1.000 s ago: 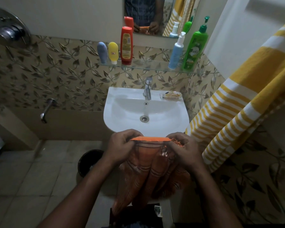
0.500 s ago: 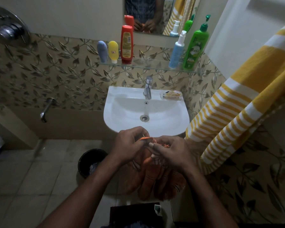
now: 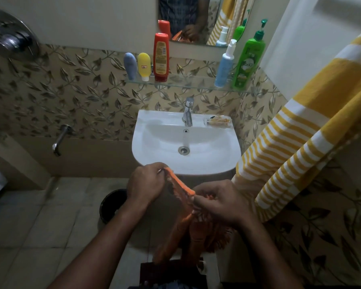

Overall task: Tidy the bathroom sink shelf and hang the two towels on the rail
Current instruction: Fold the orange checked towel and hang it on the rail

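Closest in, the left hand [image 3: 146, 183] and right hand [image 3: 221, 203] each pinched the top edge of the orange towel [image 3: 180, 185], fingers curled on the cloth. The left held it higher, so the edge ran taut and slanting down to the right hand. The rest of the towel hung bunched below the hands, in front of the sink [image 3: 154, 147]. A dark bin [image 3: 111, 205] stood on the floor tiles to the left, below the sink. The yellow striped towel [image 3: 300, 132] hung down the right side, its lower end near the right hand; what it hung from was out of view. A packet [image 3: 218, 122] lay on the sink rim just right of the tap [image 3: 188, 113]. On the glass shelf [image 3: 192, 84] above stood a blue tube [image 3: 130, 65], a yellow tube [image 3: 144, 66] and a red bottle [image 3: 161, 57] at the left end. A blue pump bottle [image 3: 224, 65] and a green pump bottle [image 3: 247, 59] stood at the right end, with the mirror [image 3: 186, 17] behind.
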A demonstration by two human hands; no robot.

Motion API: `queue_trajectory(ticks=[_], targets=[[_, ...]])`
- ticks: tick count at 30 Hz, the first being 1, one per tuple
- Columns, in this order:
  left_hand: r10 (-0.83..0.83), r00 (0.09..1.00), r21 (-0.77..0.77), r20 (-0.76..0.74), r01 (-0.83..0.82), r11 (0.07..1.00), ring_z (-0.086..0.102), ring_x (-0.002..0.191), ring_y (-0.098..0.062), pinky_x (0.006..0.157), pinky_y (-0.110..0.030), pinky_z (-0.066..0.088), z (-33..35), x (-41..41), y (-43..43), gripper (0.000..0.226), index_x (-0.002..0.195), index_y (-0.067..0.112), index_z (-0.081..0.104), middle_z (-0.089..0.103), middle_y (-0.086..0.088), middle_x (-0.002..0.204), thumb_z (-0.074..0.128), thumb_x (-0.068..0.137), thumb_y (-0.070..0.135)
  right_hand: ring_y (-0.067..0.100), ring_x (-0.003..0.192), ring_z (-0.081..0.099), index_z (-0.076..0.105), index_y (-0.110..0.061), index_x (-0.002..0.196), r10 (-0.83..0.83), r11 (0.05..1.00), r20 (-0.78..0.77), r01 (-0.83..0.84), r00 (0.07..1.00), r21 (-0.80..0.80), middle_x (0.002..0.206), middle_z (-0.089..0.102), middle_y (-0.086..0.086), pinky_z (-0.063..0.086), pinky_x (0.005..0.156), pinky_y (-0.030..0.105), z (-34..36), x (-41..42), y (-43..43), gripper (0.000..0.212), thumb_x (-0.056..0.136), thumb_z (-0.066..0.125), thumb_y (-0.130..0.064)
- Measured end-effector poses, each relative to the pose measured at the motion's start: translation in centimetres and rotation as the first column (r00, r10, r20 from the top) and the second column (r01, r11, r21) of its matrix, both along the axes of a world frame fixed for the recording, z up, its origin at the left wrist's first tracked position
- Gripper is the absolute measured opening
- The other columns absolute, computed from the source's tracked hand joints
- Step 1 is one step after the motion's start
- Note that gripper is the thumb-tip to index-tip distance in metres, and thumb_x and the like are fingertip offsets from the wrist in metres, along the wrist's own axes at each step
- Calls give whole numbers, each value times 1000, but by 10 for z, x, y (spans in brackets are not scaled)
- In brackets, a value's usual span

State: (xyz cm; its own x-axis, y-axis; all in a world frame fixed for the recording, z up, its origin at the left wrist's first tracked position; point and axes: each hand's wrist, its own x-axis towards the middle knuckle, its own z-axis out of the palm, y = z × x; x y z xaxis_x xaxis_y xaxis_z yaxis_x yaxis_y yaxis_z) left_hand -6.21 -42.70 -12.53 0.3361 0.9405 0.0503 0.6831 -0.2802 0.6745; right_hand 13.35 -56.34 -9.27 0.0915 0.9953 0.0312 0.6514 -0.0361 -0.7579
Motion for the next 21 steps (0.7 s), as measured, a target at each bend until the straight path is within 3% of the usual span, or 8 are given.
queue_trajectory(ticks=[2,6,8,11,13,17,19,21], targets=[[17,974,-175,226,23,984,75,85,-15,79,-42,63,6,4,0,32,100,36,81,79,12,86,51,88,41,0,75,72,83,-36,93,24,1000,52,-25,998,17,77,75,-24,52,63,23,-2,-9,2,20,82,69,-46],[-65,946,-119,318,108,987,74,98,-5,91,-41,62,15,7,-3,40,103,30,83,80,14,100,53,83,46,2,73,71,83,-34,95,3,998,90,-9,996,66,78,76,-19,58,64,34,-11,-20,6,25,85,67,-49],[-63,914,-145,400,131,981,73,96,-3,91,-39,61,20,10,-8,45,99,29,85,81,15,97,51,80,51,4,72,71,83,-31,94,-16,995,47,11,999,102,78,77,-17,58,63,36,-12,-26,7,25,89,70,-52],[-12,882,-187,471,114,976,75,84,-6,85,-40,60,25,18,-13,32,84,30,85,80,12,82,63,89,53,3,80,74,82,-28,97,-103,971,-122,126,987,204,87,79,-16,59,71,30,-6,-33,9,22,92,73,-48],[-24,880,-177,475,122,977,76,83,-7,86,-44,61,25,22,-15,26,81,26,85,80,12,79,70,90,46,8,75,74,79,-24,93,-233,934,-302,300,924,195,81,78,-8,59,70,37,-2,-34,14,34,94,63,-54],[-61,822,-230,566,228,946,78,90,-20,89,-53,60,29,28,-30,27,86,23,85,82,2,84,70,89,44,20,67,65,70,-22,87,-370,834,-609,540,701,115,70,68,1,51,67,41,5,-30,26,56,92,50,-75],[-133,809,-220,573,308,926,78,91,-20,88,-48,61,30,31,-40,29,88,20,86,82,1,86,70,88,45,23,65,61,66,-14,91,-382,806,-690,587,615,77,69,64,5,49,65,37,10,-29,31,78,83,40,-87],[-226,803,-189,552,384,904,78,89,-13,85,-40,62,29,34,-49,32,92,20,86,82,6,88,74,84,49,19,59,56,60,-8,92,-361,805,-755,592,547,44,67,59,8,47,59,30,13,-29,33,85,75,38,-89]])
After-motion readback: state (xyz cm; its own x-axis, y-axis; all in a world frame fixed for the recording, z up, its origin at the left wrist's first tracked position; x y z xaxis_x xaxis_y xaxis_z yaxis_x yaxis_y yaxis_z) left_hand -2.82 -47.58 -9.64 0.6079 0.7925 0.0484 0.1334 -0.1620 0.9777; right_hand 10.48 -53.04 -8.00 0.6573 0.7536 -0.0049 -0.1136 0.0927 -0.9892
